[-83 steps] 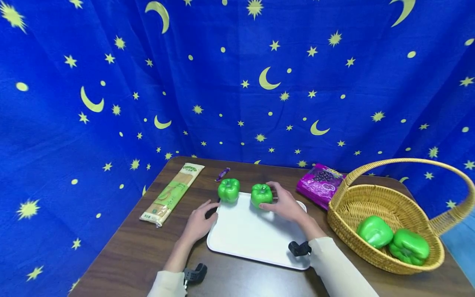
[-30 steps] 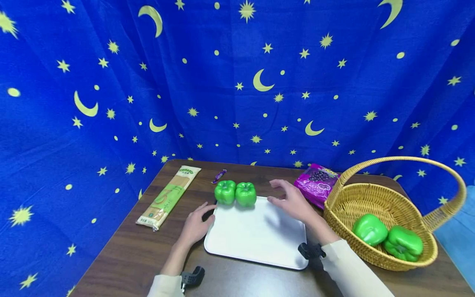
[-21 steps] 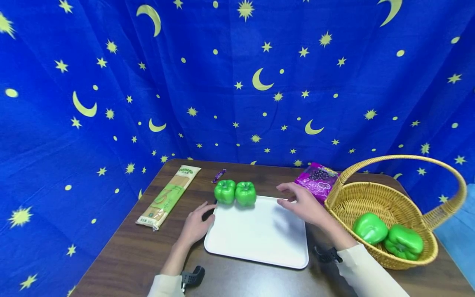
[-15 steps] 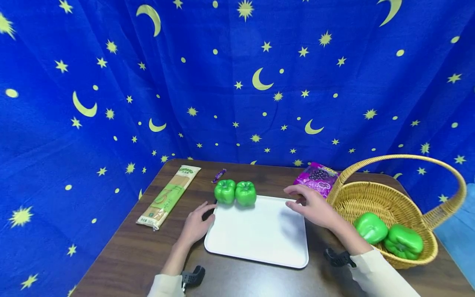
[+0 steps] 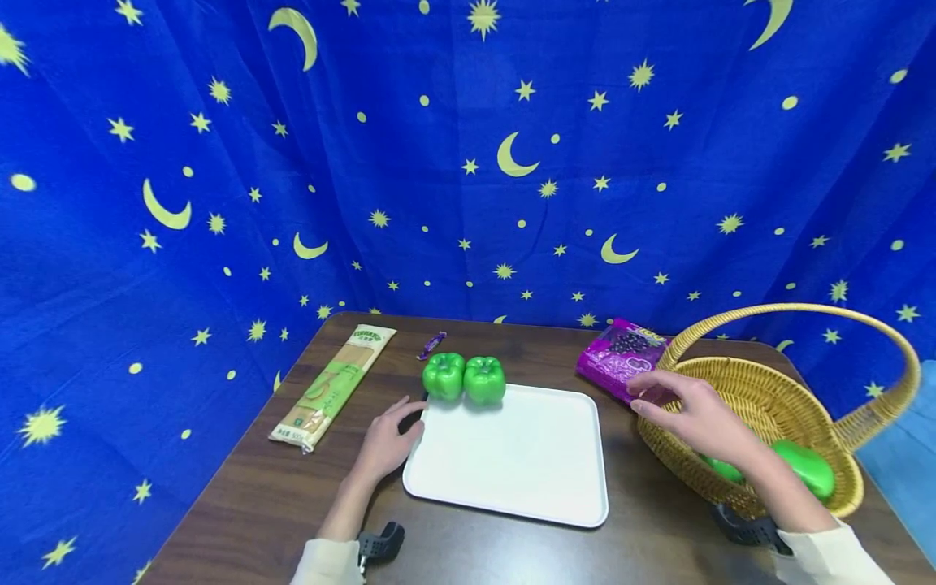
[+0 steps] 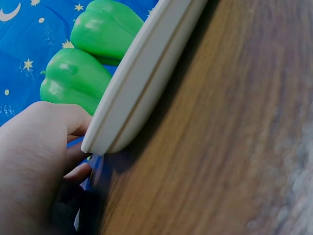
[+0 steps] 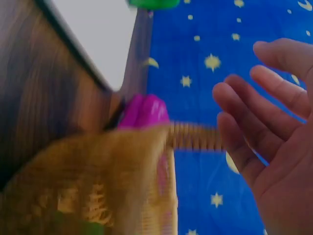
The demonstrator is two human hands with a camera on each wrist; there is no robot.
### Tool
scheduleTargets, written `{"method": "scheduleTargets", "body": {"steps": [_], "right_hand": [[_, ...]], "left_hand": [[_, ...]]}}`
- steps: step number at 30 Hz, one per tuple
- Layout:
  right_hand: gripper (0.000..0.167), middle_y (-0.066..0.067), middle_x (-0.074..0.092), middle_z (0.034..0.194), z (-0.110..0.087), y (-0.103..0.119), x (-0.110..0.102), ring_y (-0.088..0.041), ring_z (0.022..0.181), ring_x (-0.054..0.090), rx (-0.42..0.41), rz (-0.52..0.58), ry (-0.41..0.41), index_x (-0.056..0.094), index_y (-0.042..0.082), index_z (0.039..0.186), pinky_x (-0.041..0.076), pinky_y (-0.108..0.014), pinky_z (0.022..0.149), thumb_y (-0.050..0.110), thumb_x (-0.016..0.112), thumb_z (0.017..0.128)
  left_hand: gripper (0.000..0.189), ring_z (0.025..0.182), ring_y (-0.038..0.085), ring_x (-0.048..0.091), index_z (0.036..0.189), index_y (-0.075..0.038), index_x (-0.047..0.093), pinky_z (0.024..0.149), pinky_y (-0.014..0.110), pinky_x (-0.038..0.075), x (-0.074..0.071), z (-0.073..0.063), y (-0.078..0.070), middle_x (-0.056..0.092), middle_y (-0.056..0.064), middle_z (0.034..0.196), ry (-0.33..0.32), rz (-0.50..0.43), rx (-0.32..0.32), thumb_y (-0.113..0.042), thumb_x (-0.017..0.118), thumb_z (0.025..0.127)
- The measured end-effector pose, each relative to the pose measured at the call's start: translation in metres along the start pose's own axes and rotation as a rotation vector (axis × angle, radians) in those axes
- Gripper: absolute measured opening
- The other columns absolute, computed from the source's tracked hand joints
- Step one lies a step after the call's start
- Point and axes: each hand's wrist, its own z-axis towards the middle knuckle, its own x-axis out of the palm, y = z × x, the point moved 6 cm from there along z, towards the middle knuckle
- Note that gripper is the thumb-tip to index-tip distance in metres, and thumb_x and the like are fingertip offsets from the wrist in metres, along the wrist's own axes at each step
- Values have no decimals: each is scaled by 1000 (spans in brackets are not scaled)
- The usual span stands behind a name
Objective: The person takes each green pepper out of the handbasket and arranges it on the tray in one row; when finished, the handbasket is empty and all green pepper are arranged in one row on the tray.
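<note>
Blue star-and-moon curtain (image 5: pixel 468 162) behind everything. Brown wood table (image 5: pixel 278 504) in front of it.

Wicker basket (image 5: pixel 775 390) with a hoop handle sits at the table's right end. Two green peppers lie inside it; the right one (image 5: pixel 808 467) shows well, the left one (image 5: pixel 720 469) is mostly hidden behind the forearm.

White tray (image 5: pixel 512 463) in the middle of the table, flat. Two more green peppers stand upright at its far-left edge – left pepper (image 5: pixel 443 376) and right pepper (image 5: pixel 484 379) – touching each other.

Long pasta packet (image 5: pixel 335 386) lies left of the tray, well apart from it. Magenta snack bag (image 5: pixel 623 357) lies between tray and basket, against the basket's near wall. Small purple candy wrapper (image 5: pixel 432 344) just behind the left pepper.

Right hand (image 5: pixel 695 410) hovers over the basket's near-left rim, fingers spread and straight, holding nothing – the wrist view confirms an empty open palm (image 7: pixel 274 132). Nearest things: basket rim and snack bag.

Left hand (image 5: pixel 383 443) rests on the table at the tray's left edge, fingers loosely curled against the near-left corner (image 6: pixel 105 139), gripping nothing that I can see.
</note>
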Motion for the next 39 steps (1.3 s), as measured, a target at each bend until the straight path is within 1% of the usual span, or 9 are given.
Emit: {"method": "scheduleTargets", "body": {"steps": [4,7,11,14,17,22,31,35,39], "right_hand": [[16,11,68,98,-17,-12,-17,-7,88,62,12,-58,-1,69,23,105,52,-28,75,25,69,90],[17,9,68,101,-25,-22,-29,-9,90,62,18,-104,-5,69,23,105,51,-31,77,26,71,88],[20,5,68,105,-32,-42,-43,-12,94,61,86,-131,7,67,27,107,49,-34,77,29,71,88],[23,1,68,105,-36,-58,-52,-12,95,61,127,-121,36,66,24,110,49,-30,75,29,71,88],[28,-4,67,105,-37,-74,-57,-9,93,61,137,-84,82,65,14,114,51,-26,72,26,70,89],[36,-10,64,111,-42,-98,-60,-5,93,60,157,-26,186,60,3,121,52,-25,73,22,67,90],[47,-20,61,120,-51,-123,-54,-5,98,59,188,70,315,50,-3,131,51,-26,76,19,63,92],[49,-19,59,122,-54,-129,-50,-5,101,58,213,99,388,47,-3,135,50,-26,76,20,60,94],[47,-14,60,117,-56,-133,-46,-7,97,58,233,106,446,48,-2,134,49,-27,74,21,57,95]], "left_hand": [[32,132,33,40,124,-26,65,106,57,29,1,-1,0,46,13,143,22,5,-6,-29,61,92],[31,132,33,40,123,-26,66,106,57,29,0,-2,1,47,13,143,16,1,-15,-29,62,92],[32,132,34,41,123,-25,66,106,57,29,-3,-1,0,47,14,143,7,1,-14,-28,62,91],[32,133,33,40,124,-26,65,106,58,28,-3,0,0,46,13,144,20,9,-18,-28,61,92],[33,133,33,40,124,-27,65,106,59,28,-4,0,2,45,12,144,17,16,-23,-28,61,92],[33,132,34,40,124,-27,64,106,58,28,-3,-1,3,46,12,144,13,20,-23,-29,62,92],[33,132,34,40,124,-26,65,106,59,28,-1,-1,1,46,13,144,13,15,-39,-28,62,91],[33,132,34,40,124,-26,65,106,60,28,0,0,1,46,13,144,14,12,-42,-28,62,91],[33,132,33,40,124,-27,65,106,59,28,0,1,1,46,12,143,12,10,-42,-28,62,91]]}}
